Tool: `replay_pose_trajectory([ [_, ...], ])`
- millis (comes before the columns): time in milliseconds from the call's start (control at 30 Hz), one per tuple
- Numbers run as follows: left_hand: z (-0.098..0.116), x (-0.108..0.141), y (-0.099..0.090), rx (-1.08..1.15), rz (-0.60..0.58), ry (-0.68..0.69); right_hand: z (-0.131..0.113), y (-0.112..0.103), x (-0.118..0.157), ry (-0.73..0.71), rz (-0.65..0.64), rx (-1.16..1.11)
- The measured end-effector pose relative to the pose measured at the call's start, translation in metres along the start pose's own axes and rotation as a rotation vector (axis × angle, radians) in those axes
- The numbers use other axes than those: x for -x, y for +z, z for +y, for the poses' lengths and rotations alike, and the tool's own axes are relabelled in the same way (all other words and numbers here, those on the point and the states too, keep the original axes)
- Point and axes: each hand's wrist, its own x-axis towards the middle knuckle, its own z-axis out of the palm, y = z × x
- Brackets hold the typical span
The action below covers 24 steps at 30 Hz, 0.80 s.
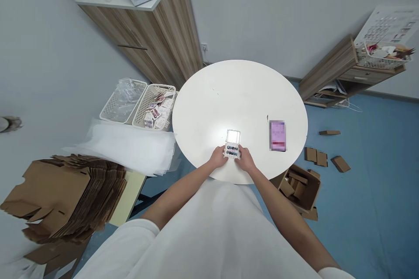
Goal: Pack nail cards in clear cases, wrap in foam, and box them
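A small white hinged case (232,150) sits near the front of the white round table, its lid raised away from me. Two rows of dark, glossy, rounded pieces, which look like press-on nails, lie inside it. My left hand (218,157) grips the case's left side with the fingers curled at its edge. On the opposite side, my right hand (245,158) holds the right edge, thumb near the front corner. The fingertips are too small to make out fully.
The table (238,91) bears a phone-like screen (277,135) at right. White baskets (153,107), plastic sheets (131,146) and stacked flat cardboard (65,196) are at left. A carton (309,194) of small boxes stands right, with loose boxes (340,164) on the floor.
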Motion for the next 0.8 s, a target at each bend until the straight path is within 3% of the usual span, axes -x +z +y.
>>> replay_pose_trajectory([
  [200,-0.001,0.003,0.001,0.301,0.106,-0.085,-0.009,-0.004,0.003,0.075,0.058,-0.316],
  [300,-0.001,0.008,-0.007,0.517,0.134,-0.047,-0.017,-0.015,0.01,0.038,0.064,-0.477],
  [433,0.005,0.015,-0.023,0.76,0.076,0.014,-0.028,-0.027,0.019,-0.014,0.08,-0.646],
  [567,0.014,0.02,-0.034,0.921,-0.014,0.029,-0.037,-0.036,0.021,0.057,0.084,-0.84],
  [800,0.025,0.026,-0.042,1.081,-0.132,-0.027,-0.048,-0.061,0.013,0.172,-0.12,-1.13],
])
